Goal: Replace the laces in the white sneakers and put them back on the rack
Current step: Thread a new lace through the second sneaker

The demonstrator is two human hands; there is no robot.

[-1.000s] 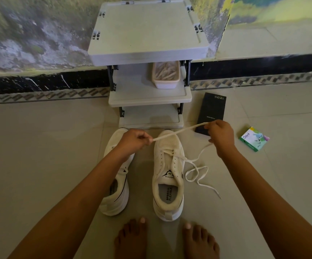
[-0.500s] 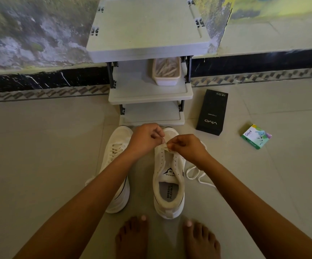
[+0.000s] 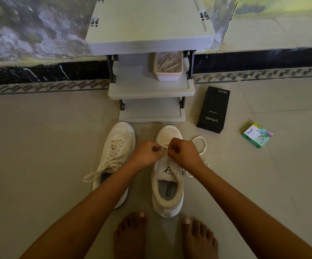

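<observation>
Two white sneakers stand on the tiled floor in front of the grey rack (image 3: pixel 151 90). The left sneaker (image 3: pixel 116 146) is laced, its lace ends trailing to the left. Over the front eyelets of the right sneaker (image 3: pixel 167 187), my left hand (image 3: pixel 147 153) and my right hand (image 3: pixel 184 153) sit close together, each pinching the white lace (image 3: pixel 201 146). The rest of that lace loops loosely on the floor to the shoe's right. The lace between my fingers is mostly hidden.
A pale tub of laces (image 3: pixel 168 65) sits on the rack's middle shelf. A black phone box (image 3: pixel 213 109) and a small green packet (image 3: pixel 257 135) lie on the floor to the right. My bare feet (image 3: pixel 164 238) are just behind the sneakers.
My hands, spread apart a second ago with the lace stretched between them, have come together over the right sneaker's front. The loose lace has shifted on the floor.
</observation>
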